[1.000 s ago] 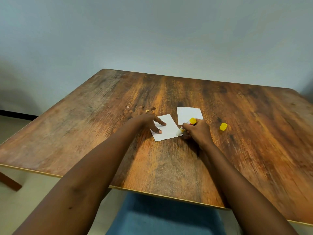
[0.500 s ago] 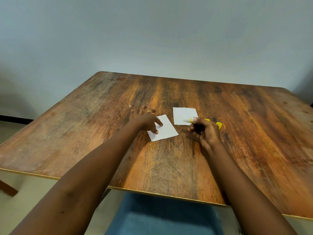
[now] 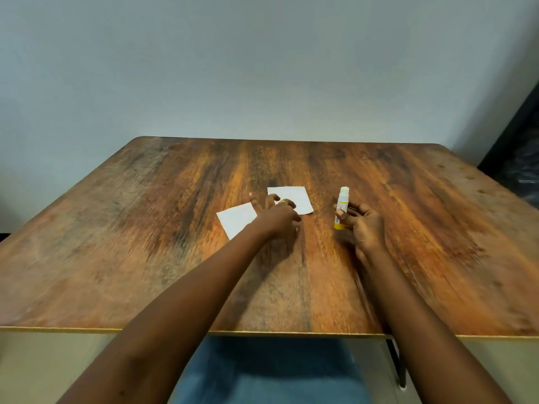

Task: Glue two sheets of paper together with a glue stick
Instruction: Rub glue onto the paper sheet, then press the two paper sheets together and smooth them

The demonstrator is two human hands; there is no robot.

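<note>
Two small white paper sheets lie on the wooden table [image 3: 145, 228]. The near-left sheet [image 3: 234, 220] is partly covered by my left wrist. The far sheet [image 3: 297, 196] lies just beyond it. My left hand [image 3: 277, 214] hovers over the gap between them, fingers spread, fingertips over the far sheet's near-left part. My right hand [image 3: 361, 225] holds the uncapped glue stick [image 3: 341, 207] upright, white tip up, yellow base down, to the right of the sheets. The yellow cap is not visible.
A pale wall stands behind the table. A dark object [image 3: 519, 158] sits at the far right beside the table. My blue-clad lap [image 3: 262, 371] shows below the near edge, and a table leg [image 3: 401, 365] stands at lower right.
My right hand has lifted the glue stick off the left sheet and carried it rightward, now upright. My left hand has left the near sheet and reached toward the far sheet.
</note>
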